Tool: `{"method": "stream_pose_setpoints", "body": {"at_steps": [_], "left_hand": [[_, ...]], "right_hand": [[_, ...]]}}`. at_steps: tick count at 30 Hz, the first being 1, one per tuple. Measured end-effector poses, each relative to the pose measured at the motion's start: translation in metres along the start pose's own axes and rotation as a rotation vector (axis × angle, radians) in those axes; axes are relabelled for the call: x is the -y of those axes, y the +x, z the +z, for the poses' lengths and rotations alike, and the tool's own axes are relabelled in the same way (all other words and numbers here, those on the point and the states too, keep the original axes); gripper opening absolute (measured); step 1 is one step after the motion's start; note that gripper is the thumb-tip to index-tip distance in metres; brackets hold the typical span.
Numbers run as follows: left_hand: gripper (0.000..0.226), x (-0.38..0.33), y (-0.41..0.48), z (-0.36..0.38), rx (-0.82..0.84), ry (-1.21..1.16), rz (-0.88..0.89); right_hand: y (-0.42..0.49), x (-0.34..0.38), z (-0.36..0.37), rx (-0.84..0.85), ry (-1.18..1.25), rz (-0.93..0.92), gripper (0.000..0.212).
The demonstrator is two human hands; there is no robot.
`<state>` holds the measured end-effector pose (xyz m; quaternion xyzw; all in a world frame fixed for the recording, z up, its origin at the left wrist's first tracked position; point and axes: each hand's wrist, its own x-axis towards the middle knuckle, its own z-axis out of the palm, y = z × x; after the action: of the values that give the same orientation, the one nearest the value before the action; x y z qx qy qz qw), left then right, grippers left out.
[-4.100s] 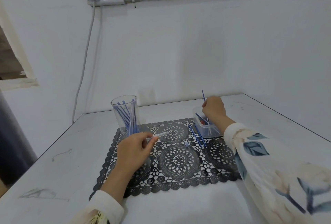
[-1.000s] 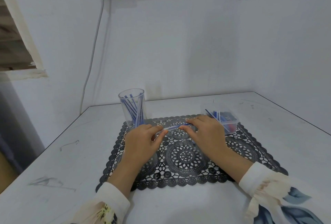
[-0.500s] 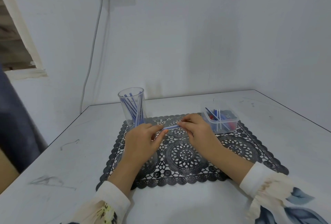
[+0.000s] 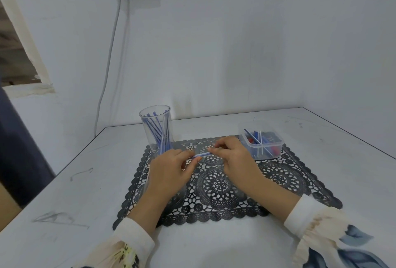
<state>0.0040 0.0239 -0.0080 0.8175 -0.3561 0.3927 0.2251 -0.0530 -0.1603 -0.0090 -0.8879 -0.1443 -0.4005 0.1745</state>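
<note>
Scuffed white tabletop (image 4: pixel 64 182) with a black lacy mat (image 4: pixel 289 182) is sitting under everything, and at left a clear plastic tumbler (image 4: pixel 145 126) is holding blue sticks (image 4: pixel 160 137). My left hand (image 4: pixel 169 171) is pinching one end of a thin stick (image 4: pixel 201 154) just above the mat, and my right hand (image 4: pixel 233 156) is pinching the other. I'm guessing it's feather-light, slick and bendy, so I'm gripping gently near the tips; a small clear tub (image 4: pixel 276 154) is waiting at right.

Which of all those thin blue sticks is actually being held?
The stick pinched level between the left hand and right hand, above the mat; the others stand in the tall cup or lie in the small box.
</note>
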Motion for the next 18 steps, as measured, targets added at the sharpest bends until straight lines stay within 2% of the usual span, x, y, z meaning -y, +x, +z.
{"method": "stream_pose_setpoints", "body": {"at_steps": [5,13,18], "left_hand": [[0.033,-0.001,0.000,0.001,-0.007,-0.004,0.001],[0.034,-0.001,0.000,0.000,-0.020,-0.010,0.006],[0.036,-0.001,0.001,0.001,-0.018,0.008,-0.001]], "right_hand": [[0.001,0.006,-0.005,-0.046,0.052,0.014,0.032],[-0.001,0.011,-0.004,-0.017,0.113,-0.017,0.034],[0.010,0.005,-0.020,-0.032,0.157,0.126,0.040]]}}
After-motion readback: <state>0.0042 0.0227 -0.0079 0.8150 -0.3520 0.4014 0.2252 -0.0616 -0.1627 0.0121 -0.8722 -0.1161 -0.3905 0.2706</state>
